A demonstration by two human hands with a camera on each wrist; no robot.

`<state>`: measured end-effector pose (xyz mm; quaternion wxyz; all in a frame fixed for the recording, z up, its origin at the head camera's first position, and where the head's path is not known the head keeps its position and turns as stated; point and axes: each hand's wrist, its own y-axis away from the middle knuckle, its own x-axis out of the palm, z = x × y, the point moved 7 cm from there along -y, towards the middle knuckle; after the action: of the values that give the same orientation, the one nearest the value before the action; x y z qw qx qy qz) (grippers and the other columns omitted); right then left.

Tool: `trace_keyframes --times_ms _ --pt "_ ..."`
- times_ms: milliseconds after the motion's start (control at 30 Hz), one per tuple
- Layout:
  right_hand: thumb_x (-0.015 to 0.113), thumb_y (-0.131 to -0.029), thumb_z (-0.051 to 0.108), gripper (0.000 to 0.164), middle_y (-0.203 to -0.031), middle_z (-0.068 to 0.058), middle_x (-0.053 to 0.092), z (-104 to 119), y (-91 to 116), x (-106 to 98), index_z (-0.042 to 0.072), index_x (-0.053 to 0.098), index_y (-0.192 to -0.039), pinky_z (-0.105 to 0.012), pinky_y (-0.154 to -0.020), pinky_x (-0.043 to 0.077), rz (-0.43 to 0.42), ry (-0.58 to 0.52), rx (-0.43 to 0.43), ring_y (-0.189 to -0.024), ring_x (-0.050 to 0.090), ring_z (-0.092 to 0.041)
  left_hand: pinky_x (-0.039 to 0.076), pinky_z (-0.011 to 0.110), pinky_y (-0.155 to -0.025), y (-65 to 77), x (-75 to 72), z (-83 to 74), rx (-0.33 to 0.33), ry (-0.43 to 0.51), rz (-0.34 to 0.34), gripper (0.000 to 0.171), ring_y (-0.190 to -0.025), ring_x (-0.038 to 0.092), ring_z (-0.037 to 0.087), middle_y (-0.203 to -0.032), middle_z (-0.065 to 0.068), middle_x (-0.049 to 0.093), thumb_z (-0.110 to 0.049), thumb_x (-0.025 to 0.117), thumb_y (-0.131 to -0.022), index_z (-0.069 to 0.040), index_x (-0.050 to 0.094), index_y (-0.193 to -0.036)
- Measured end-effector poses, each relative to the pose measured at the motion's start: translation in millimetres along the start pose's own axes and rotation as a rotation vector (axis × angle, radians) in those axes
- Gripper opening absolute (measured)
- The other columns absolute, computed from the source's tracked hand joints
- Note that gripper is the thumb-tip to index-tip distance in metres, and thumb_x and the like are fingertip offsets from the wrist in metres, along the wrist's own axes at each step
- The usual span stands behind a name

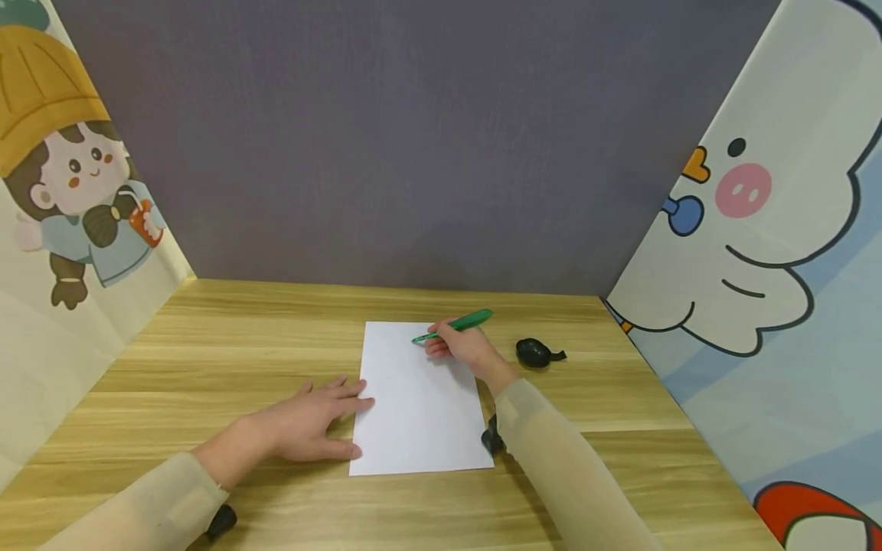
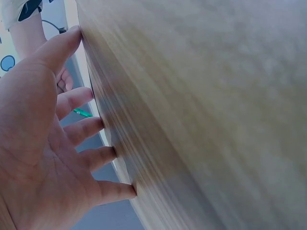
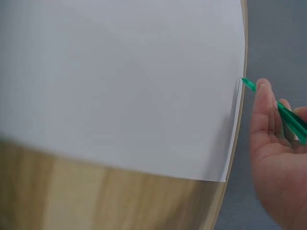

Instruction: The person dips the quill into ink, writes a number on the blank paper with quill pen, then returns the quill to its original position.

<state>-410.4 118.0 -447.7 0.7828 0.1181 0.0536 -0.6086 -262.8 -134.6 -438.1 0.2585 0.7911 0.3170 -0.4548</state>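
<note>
A white sheet of paper (image 1: 420,421) lies flat on the wooden table. My right hand (image 1: 458,344) pinches a green pen (image 1: 472,319) over the upper part of the sheet. In the right wrist view the pen (image 3: 290,119) slants down from the hand (image 3: 278,158), its tip at or just above the paper (image 3: 124,86); I cannot tell which. My left hand (image 1: 310,422) rests at the sheet's left edge, fingers spread and fairly straight, some fingertips on the paper. The left wrist view shows the palm of this hand (image 2: 48,143) and its spread fingers against the surface.
To the right of the sheet lies a small black object with a short tail (image 1: 534,353). Another black object (image 1: 491,438) is partly hidden by the right sleeve. A dark piece (image 1: 222,522) shows beside the left sleeve. A grey panel (image 1: 400,153) stands behind the table (image 1: 276,329).
</note>
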Motion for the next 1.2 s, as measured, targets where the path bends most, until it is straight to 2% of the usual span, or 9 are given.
trace_keyframes --times_ms 333,700,1200 --pt "0.053 -0.115 0.019 0.035 -0.112 -0.021 0.082 0.3 0.9 1.7 -0.007 0.071 -0.13 -0.032 -0.086 0.068 0.003 0.008 -0.016 -0.087 0.081 -0.014 0.017 0.091 -0.119 -0.6 0.8 3.5 -0.023 0.009 0.01 0.083 -0.166 0.025 0.052 -0.18 0.016 0.033 -0.064 0.072 -0.1 -0.016 0.052 -0.165" --pt "0.053 -0.115 0.019 0.034 -0.114 -0.022 0.082 1.0 2.6 2.9 -0.005 0.072 -0.128 -0.031 -0.085 0.068 0.015 0.007 -0.01 -0.089 0.081 -0.016 0.018 0.091 -0.119 -0.8 0.8 3.6 -0.019 0.004 0.005 0.083 -0.165 0.026 0.053 -0.179 0.016 0.034 -0.065 0.071 -0.1 -0.016 0.052 -0.165" --pt "0.053 -0.115 0.021 0.038 -0.115 -0.021 0.082 -0.2 4.5 5.7 -0.007 0.071 -0.133 -0.031 -0.085 0.068 0.057 -0.008 -0.001 -0.087 0.081 -0.013 0.019 0.09 -0.12 -0.3 -0.1 1.9 -0.034 0.008 0.009 0.082 -0.167 0.025 0.051 -0.179 0.014 0.034 -0.063 0.074 -0.1 -0.016 0.053 -0.164"
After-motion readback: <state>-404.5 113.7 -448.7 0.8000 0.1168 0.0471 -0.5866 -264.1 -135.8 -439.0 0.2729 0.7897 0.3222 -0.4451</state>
